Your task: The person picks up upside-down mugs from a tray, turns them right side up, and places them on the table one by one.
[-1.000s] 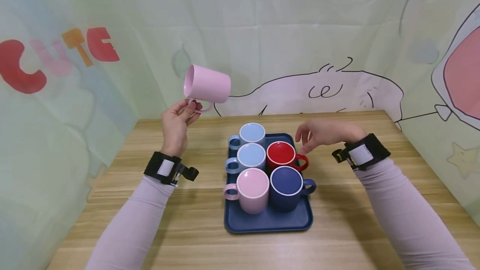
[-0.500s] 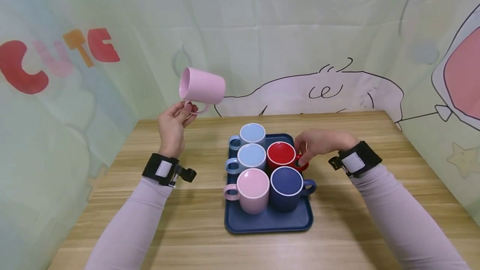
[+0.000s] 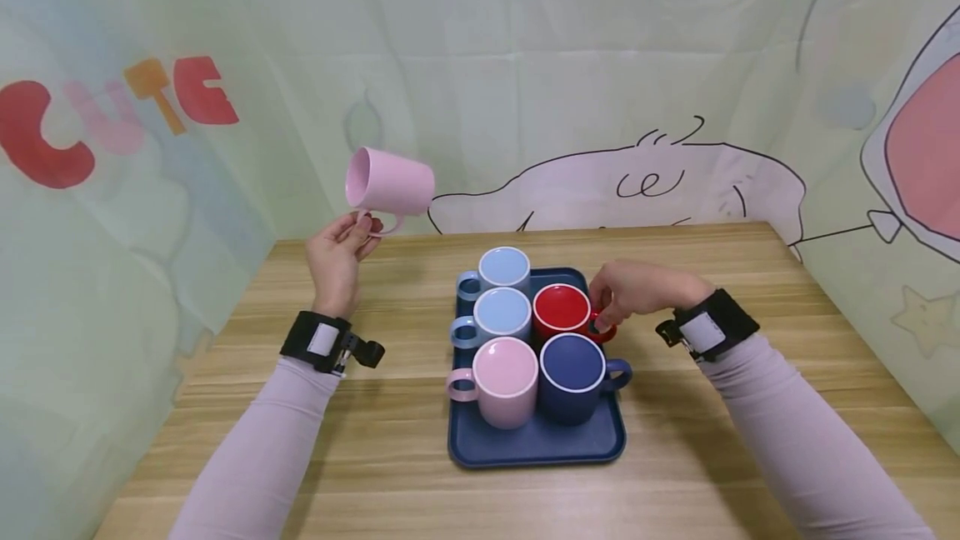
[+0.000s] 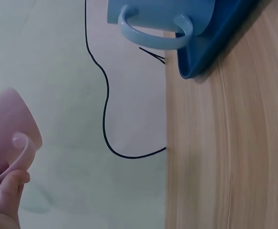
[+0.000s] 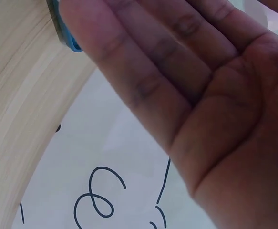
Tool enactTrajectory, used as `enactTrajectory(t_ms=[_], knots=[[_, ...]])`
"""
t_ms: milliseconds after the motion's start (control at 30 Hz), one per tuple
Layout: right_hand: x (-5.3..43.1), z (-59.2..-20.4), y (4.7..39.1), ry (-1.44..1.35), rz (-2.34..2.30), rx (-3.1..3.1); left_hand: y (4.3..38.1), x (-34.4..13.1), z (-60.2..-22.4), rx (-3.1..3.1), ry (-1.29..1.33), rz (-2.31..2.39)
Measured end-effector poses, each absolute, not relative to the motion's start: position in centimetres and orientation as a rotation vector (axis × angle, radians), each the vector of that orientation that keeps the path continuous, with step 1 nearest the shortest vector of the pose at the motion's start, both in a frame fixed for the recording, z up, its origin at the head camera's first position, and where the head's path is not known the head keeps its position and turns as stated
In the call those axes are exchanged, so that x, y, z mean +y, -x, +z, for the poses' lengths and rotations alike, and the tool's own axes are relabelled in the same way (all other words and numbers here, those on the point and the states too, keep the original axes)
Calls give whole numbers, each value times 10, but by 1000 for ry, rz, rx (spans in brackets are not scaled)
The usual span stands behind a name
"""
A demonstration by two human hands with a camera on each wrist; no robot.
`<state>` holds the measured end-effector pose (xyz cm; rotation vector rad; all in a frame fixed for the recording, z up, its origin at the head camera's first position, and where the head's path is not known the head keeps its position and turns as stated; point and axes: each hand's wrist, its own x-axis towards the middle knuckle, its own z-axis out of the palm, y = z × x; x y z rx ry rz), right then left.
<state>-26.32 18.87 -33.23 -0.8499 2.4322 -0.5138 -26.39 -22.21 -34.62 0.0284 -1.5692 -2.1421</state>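
My left hand [image 3: 336, 265] pinches the handle of a pink mug [image 3: 397, 183], raised on its side with its mouth to the left. The left wrist view shows this mug [image 4: 10, 121] with fingers at its handle. On the right, my right hand [image 3: 641, 286] pinches the handle of a red mug [image 3: 562, 307], which stands on the dark blue tray [image 3: 540, 445]. The right wrist view has my right hand [image 5: 191, 90] filling much of it, the red mug out of sight there.
Around the red mug on the tray stand two light blue mugs [image 3: 504, 267], a second pink mug [image 3: 506, 369] and a navy mug [image 3: 573, 367]. All sit close together, white rings upward. The tray lies on a wooden table [image 3: 375, 457] backed by a printed curtain [image 3: 570, 90].
My right hand has come down and inward and taken hold of the red mug's handle. My left hand has lowered the held pink mug a little and shifted it left.
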Motion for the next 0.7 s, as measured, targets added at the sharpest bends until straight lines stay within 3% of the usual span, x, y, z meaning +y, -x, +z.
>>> enactTrajectory(t_ms=[700], knots=[[189, -333, 263, 846, -527, 2432, 276, -248, -369, -1614, -247, -1944]])
